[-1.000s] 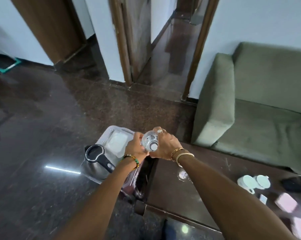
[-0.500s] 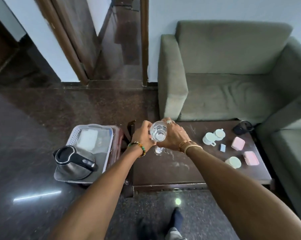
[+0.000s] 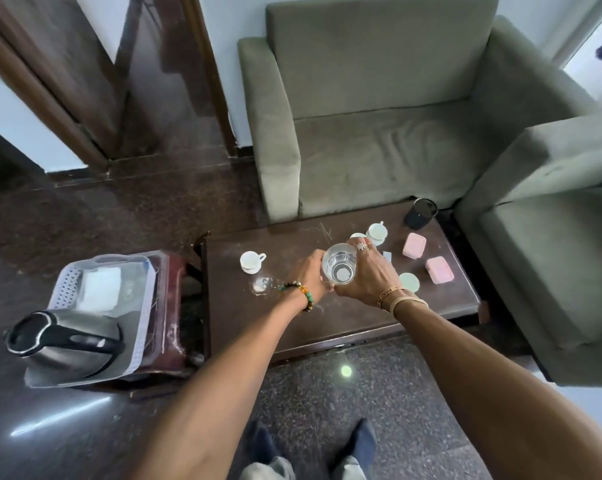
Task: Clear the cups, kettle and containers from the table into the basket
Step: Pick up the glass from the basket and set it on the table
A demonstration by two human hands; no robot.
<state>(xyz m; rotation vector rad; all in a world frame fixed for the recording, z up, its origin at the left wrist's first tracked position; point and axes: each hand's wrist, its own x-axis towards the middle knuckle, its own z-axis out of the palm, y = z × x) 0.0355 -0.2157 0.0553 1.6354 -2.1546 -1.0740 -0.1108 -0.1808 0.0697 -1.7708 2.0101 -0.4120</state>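
Stretching both arms forward over the desk, clasping an upright glass between left grip and right grip, closing each round its sides, angling wrists inward.

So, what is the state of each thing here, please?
glass, upright, gripped by left hand and right hand over the table.
kettle, in the basket, lid closed.
white cup, upright on its saucer, on the table.
pink containers, closed, on the table.
black cup, upright, at the table's far corner.
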